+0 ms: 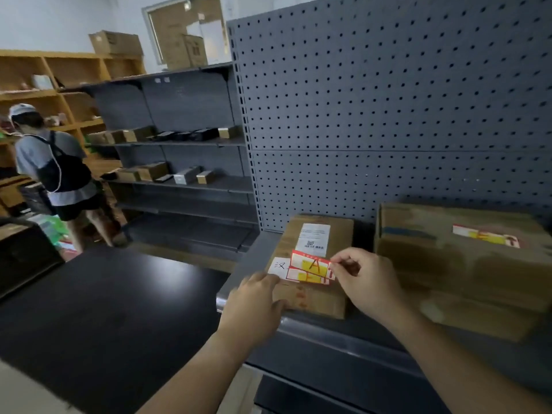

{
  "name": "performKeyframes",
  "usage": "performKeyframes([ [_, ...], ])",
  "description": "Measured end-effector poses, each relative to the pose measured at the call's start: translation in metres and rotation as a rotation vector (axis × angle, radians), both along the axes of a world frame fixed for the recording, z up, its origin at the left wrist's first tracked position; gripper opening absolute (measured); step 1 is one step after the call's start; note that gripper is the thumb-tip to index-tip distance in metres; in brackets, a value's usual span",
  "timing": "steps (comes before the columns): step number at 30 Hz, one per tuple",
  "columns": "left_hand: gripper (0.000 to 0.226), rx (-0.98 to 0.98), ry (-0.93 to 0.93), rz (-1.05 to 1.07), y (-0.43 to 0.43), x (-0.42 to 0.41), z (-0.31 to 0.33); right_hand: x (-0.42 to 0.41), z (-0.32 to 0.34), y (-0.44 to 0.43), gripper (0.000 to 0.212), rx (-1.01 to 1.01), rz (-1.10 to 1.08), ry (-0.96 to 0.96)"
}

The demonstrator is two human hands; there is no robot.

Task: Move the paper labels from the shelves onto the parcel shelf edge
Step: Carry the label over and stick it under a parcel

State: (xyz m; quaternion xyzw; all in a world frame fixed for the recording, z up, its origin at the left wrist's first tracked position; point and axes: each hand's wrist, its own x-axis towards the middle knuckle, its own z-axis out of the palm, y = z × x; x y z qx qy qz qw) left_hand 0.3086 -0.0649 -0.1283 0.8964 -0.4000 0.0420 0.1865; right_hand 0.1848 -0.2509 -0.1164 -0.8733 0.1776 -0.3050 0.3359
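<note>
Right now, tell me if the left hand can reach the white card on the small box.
Probably yes: the left hand rests on the small box just below the white card; only the red labels the right hand pinches overlap its right edge.

Grey pegboard panel (388, 115) backs dark metal shelving (185, 186) beside wooden cubbies (71, 70) and pale wall (59, 19).
</note>
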Motion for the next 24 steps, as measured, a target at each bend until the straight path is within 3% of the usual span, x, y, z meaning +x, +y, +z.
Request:
performKeyframes([
  [13,0.03,-0.011,0.0,-0.327,0.036,0.038,-0.07,-0.019,-0.044,0.08,0.007,0.171,-0.324,0.112],
  [24,0.032,-0.005,-0.221,-0.397,0.016,0.056,-0.119,-0.021,-0.065,0.099,0.006,0.191,-0.432,0.214],
])
